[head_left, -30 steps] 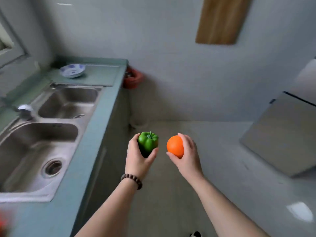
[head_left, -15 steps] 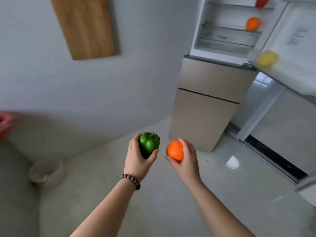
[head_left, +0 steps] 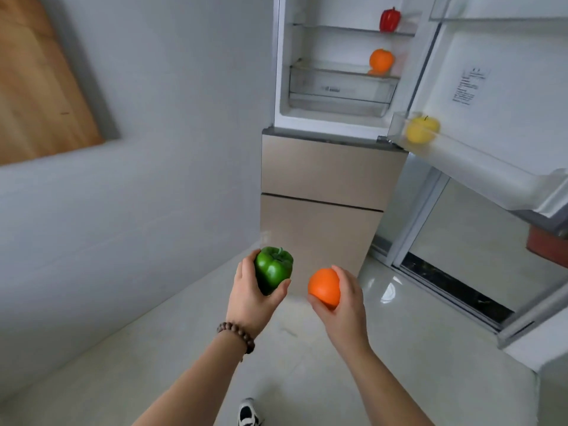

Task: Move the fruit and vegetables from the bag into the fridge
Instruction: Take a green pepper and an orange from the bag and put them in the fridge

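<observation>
Green bell pepper (head_left: 273, 272): glossy, stem upward, slightly tilted, gripped in the left hand (head_left: 252, 298). Orange (head_left: 325, 287): round, matte, gripped in the right hand (head_left: 344, 305). The two items are near each other but apart, in front of the fridge (head_left: 319, 179).

Fridge: upper compartment open. Red bell pepper (head_left: 389, 20): upright on the upper shelf, right side. Second orange (head_left: 381, 60): on the shelf below, above the clear drawer. Yellow apple (head_left: 422, 129): in the lowest bin of the open door (head_left: 504, 87).
</observation>
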`<action>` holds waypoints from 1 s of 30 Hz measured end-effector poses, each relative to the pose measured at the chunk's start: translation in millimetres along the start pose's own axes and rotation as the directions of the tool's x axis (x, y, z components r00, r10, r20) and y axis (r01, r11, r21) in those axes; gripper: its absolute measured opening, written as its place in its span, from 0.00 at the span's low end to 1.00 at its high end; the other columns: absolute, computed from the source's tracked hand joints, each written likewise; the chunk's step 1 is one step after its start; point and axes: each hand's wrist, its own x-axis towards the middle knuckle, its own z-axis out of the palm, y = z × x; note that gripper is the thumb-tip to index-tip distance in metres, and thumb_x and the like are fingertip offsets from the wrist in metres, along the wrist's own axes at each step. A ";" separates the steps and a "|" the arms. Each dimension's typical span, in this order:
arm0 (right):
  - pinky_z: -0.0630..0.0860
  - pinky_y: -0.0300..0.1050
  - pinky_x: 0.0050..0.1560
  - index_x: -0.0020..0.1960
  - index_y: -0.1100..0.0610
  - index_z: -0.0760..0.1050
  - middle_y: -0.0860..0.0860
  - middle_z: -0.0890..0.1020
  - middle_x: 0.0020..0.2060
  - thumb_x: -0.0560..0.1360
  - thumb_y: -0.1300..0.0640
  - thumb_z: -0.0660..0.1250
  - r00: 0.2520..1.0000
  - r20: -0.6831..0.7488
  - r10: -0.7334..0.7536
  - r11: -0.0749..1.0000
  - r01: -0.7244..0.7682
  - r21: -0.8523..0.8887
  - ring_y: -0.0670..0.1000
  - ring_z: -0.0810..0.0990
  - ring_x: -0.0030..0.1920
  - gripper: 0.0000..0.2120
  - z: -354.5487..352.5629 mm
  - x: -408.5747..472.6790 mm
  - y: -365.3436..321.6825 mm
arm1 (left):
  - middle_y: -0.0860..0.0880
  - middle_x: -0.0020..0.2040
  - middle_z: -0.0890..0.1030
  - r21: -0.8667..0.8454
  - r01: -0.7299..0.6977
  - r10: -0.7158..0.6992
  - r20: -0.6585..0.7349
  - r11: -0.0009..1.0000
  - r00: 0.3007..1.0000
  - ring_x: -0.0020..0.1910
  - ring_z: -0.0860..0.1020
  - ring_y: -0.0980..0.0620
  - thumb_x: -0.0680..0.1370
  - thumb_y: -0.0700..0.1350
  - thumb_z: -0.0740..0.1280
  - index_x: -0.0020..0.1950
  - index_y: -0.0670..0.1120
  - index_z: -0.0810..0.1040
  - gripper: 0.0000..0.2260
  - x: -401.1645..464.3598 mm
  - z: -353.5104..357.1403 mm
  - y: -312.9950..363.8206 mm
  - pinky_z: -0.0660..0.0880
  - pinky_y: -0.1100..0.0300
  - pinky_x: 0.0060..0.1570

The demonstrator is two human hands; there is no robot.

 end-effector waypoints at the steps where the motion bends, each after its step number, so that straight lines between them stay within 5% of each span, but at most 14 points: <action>1: 0.69 0.43 0.58 0.69 0.49 0.63 0.50 0.67 0.67 0.68 0.50 0.75 1.000 -0.011 -0.013 1.000 0.013 -0.003 0.51 0.69 0.64 0.34 6.2 22.6 1.7 | 0.55 0.61 0.69 -0.013 -0.003 0.003 -0.005 1.000 1.000 0.61 0.70 0.57 0.69 0.51 0.74 0.68 0.50 0.63 0.31 21.7 5.7 -3.0 0.66 0.65 0.55; 12: 0.72 0.51 0.60 0.69 0.47 0.63 0.50 0.67 0.66 0.67 0.47 0.75 0.987 -0.149 -0.060 0.997 0.051 -0.063 0.53 0.70 0.63 0.35 50.8 271.1 -17.4 | 0.54 0.63 0.69 -0.116 -0.181 0.181 -0.007 0.977 0.983 0.61 0.71 0.56 0.70 0.52 0.73 0.68 0.49 0.63 0.31 286.1 39.6 8.8 0.68 0.63 0.55; 30: 0.66 0.42 0.57 0.68 0.48 0.64 0.50 0.66 0.66 0.67 0.51 0.75 0.941 -0.300 -0.155 0.982 0.113 -0.151 0.50 0.69 0.63 0.34 49.1 508.9 -3.2 | 0.52 0.64 0.70 -0.217 -0.372 0.377 -0.023 0.902 0.926 0.62 0.70 0.57 0.69 0.52 0.74 0.68 0.49 0.64 0.32 520.2 112.4 41.3 0.66 0.67 0.56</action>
